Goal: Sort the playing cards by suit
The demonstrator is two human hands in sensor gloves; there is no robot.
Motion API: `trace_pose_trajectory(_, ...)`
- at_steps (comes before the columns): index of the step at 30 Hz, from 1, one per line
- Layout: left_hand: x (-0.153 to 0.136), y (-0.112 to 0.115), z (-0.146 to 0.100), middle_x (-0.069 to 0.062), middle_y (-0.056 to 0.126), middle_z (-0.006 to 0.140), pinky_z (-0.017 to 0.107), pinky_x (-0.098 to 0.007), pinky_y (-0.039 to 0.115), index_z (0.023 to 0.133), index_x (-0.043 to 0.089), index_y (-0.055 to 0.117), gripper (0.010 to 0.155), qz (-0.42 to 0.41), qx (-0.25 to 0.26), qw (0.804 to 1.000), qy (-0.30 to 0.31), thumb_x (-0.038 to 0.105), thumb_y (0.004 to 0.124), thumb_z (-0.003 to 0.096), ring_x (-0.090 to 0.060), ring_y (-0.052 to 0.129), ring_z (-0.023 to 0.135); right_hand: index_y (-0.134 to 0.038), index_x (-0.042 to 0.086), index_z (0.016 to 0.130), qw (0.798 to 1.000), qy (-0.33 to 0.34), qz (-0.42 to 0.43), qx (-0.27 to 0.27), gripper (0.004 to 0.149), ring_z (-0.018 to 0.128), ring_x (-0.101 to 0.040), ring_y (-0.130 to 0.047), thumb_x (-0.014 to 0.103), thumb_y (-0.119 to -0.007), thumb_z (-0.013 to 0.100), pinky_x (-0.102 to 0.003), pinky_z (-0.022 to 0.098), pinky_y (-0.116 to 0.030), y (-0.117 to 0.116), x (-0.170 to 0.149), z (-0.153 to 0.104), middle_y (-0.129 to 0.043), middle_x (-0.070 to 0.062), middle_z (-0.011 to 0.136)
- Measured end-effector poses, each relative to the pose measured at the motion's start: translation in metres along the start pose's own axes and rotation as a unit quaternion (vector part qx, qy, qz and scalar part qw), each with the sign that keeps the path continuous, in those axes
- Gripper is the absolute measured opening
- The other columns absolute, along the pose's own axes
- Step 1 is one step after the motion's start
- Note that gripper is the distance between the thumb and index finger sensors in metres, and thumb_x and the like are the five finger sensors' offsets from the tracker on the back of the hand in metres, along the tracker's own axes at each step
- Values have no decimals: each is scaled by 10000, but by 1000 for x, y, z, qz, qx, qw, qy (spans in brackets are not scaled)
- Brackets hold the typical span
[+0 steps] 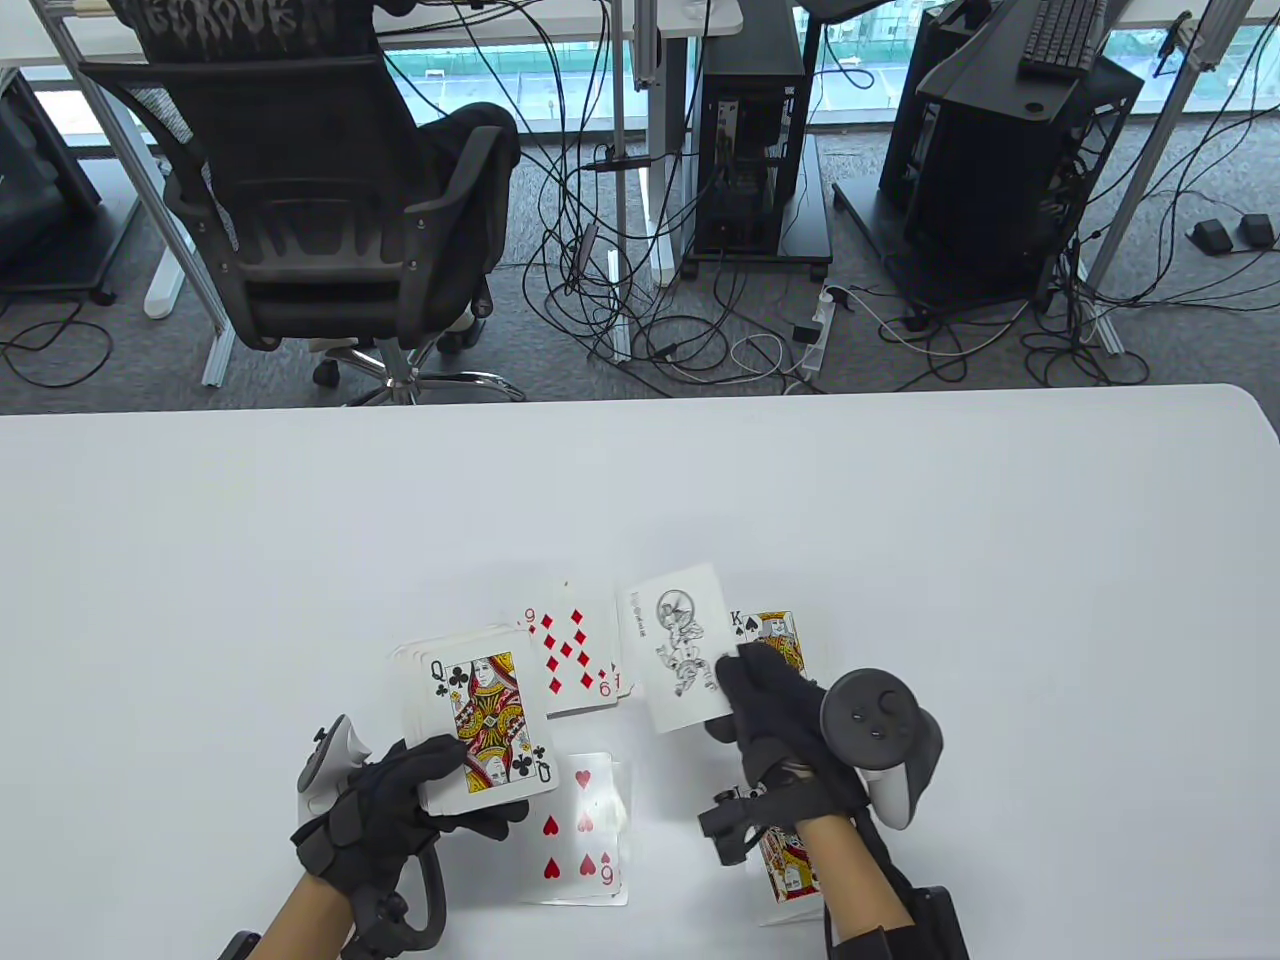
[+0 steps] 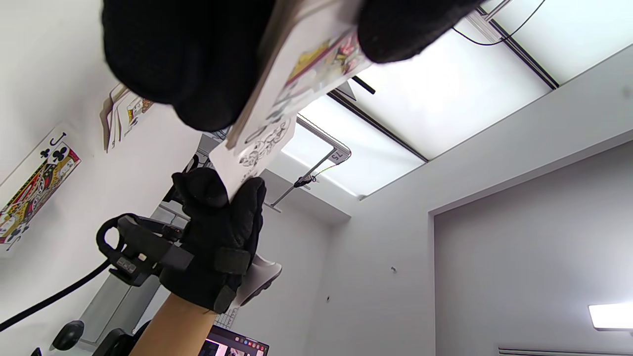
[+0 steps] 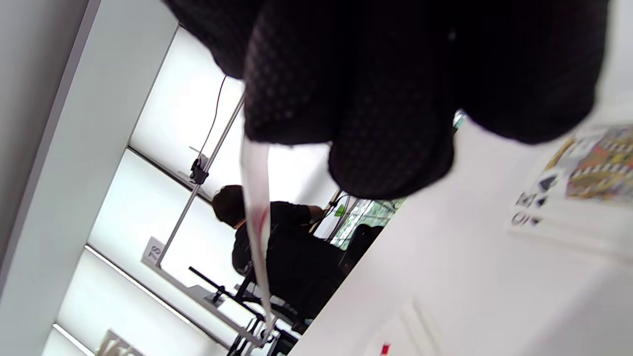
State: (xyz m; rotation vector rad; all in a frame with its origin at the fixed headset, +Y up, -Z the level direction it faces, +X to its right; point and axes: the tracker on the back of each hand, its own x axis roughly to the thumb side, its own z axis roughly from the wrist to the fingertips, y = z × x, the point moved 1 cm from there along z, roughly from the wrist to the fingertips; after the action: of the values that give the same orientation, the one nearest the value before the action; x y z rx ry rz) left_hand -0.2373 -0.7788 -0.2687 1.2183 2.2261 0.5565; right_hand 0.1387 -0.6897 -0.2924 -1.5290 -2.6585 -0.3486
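My left hand [image 1: 470, 790] grips a face-up deck with the queen of clubs [image 1: 485, 725] on top; the deck also shows in the left wrist view [image 2: 306, 64]. My right hand [image 1: 728, 695] pinches a black-and-white joker card [image 1: 678, 645] by its near edge and holds it above the table. The joker shows in the left wrist view [image 2: 257, 148] and edge-on in the right wrist view [image 3: 257, 212]. Face up on the white table [image 1: 900, 520] lie a nine of diamonds pile [image 1: 565, 660], a king of spades [image 1: 775, 632], a hearts card [image 1: 580, 830] and a jack of clubs [image 2: 34, 183].
The jack of clubs [image 1: 790, 868] lies partly under my right wrist near the front edge. The table's far edge [image 1: 640, 395] borders a floor with cables, an office chair [image 1: 320, 200] and computer towers.
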Motion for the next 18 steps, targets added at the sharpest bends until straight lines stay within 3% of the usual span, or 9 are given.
trace_pose_trajectory(3, 0, 0, 0, -203, 636, 1009, 521, -450, 822, 1094, 153, 418, 523, -1, 2, 1000, -1, 287, 713, 683, -382, 920, 749, -738, -131, 764, 996, -34, -83, -25, 408, 317, -297, -984, 203, -684, 536, -474, 255, -859, 33, -22, 6, -937, -85, 375)
trace_pose_trajectory(7, 0, 0, -1, -204, 636, 1009, 522, -451, 821, 1094, 152, 417, 524, 0, 3, 1000, -4, 287, 712, 683, -393, 918, 746, -749, -132, 764, 969, -121, -205, -60, 415, 311, -301, -984, 207, -697, 531, -480, 252, -857, 73, -66, 2, -938, -86, 368)
trace_pose_trajectory(9, 0, 0, -1, -203, 635, 1010, 522, -451, 821, 1094, 153, 417, 523, 1, 4, 1000, -5, 288, 712, 683, -394, 918, 745, -757, -129, 769, 954, -167, -245, -47, 419, 305, -302, -984, 209, -705, 528, -481, 249, -855, 85, -88, -3, -939, -88, 362)
trace_pose_trajectory(13, 0, -1, -1, -204, 635, 1009, 521, -451, 821, 1094, 152, 418, 524, 4, 6, 1000, -9, 289, 712, 682, -395, 917, 745, -750, -139, 778, 913, -217, -346, -20, 437, 318, -317, -980, 214, -712, 523, -495, 259, -849, 97, -116, -9, -939, -100, 374)
trace_pose_trajectory(18, -1, -1, -1, -206, 636, 1009, 521, -453, 821, 1095, 150, 419, 524, 6, 9, 1000, -15, 286, 712, 683, -393, 918, 745, -737, -154, 786, 853, -227, -468, 36, 464, 344, -330, -976, 226, -705, 523, -505, 274, -845, 89, -130, -6, -938, -111, 395)
